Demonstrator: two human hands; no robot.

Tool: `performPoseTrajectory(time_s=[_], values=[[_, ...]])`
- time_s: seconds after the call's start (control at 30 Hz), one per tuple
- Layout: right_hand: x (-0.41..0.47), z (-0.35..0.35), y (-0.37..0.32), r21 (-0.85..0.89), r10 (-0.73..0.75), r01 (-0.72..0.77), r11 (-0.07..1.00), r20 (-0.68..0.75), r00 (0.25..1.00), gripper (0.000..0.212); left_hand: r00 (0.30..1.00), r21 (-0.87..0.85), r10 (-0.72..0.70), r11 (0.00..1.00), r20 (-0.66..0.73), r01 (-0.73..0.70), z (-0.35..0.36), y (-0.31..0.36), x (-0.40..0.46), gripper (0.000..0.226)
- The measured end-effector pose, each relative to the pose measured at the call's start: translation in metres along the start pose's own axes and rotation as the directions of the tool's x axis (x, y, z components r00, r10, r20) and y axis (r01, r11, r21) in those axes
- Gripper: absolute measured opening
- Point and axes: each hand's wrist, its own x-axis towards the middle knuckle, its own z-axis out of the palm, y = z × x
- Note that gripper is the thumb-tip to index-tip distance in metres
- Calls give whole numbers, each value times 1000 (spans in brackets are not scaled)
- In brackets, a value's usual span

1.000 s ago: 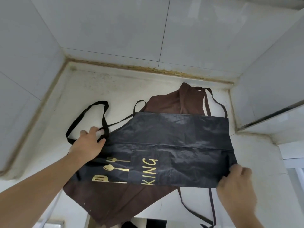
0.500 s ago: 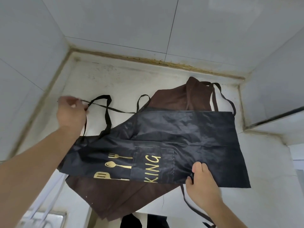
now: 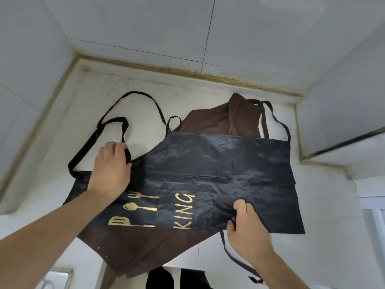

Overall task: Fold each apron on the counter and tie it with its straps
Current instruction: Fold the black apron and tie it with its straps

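Hiding most of brown apron point(image 3: 220, 122), black apron point(image 3: 218, 163); left hand point(image 3: 110, 170) flat, right hand point(image 3: 248, 230) pinching hem (fingertips tucked under).

Your left arm reaches in from the lower left, forearm bare, wrist straight. Your left hand point(image 3: 110, 170) lies palm down, back of the hand up, with the fingers point(image 3: 116, 148) extended forward and held close together. Your right arm comes up from the lower right corner. Your right hand point(image 3: 248, 228) is turned back up too, its thumb point(image 3: 239, 205) and fingers curled inward in a pinch. The two hands sit well apart.
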Motion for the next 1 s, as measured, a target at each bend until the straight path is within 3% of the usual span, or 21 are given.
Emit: performPoseTrajectory(time_s=[0.03, 0.1, 0.17, 0.23, 0.33, 0.43, 0.5, 0.63, 0.7, 0.8, 0.83, 0.9, 0.93, 1.0], values=[[-2, 0, 1, -40, -17, 17, 999, 5, 1000, 37, 993, -2, 81, 997, -81, -82, -1, 7, -4, 51], [-5, 3, 0, -114, -81, 76, 991, -37, 996, 59, 953, -95, 289, 950, -89, -297, -3, 22, -13, 42], [-6, 7, -1, -170, -156, 140, 976, -88, 984, 73, 887, -223, 460, 870, 45, -440, 2, 34, -27, 42], [-4, 12, 3, -194, -186, 166, 967, -90, 978, 83, 868, -259, 475, 865, 145, -430, 14, 35, -38, 52], [-2, 22, 18, -225, -221, 197, 954, -88, 971, 88, 977, -217, 174, 965, 123, -145, 24, 9, -33, 53], [-2, 29, 26, -225, -245, 220, 949, -88, 966, 87, 977, -125, -174, 974, 120, 189, 14, -22, -18, 50], [-3, 30, 24, -229, -240, 212, 950, -101, 966, 87, 954, -111, -246, 957, 172, 267, 5, -33, -9, 47], [-2, 33, 19, -260, -226, 193, 946, -100, 969, 87, 919, -163, -259, 935, 296, 316, -9, -40, 10, 41], [-2, 32, 19, -257, -226, 198, 946, -86, 970, 86, 908, -97, -289, 939, 302, 331, -10, -44, 13, 50], [-2, 29, 18, -262, -219, 191, 946, -83, 972, 85, 850, 10, -471, 876, 236, 482, -17, -49, 11, 59], [-3, 28, 17, -264, -213, 185, 947, -79, 974, 85, 880, 30, -440, 897, 179, 442, -18, -48, 6, 59], [-5, 26, 13, -257, -211, 186, 948, -73, 975, 85, 982, 10, -177, 984, 59, 177, -20, -36, -8, 55], [-5, 24, 9, -256, -209, 186, 949, -66, 976, 84, 1000, -24, -2, 1000, 6, 3, -21, -24, -15, 51], [-6, 21, 1, -255, -180, 162, 953, -48, 982, 85, 963, -132, 270, 955, 1, -267, -22, 8, -30, 44]])
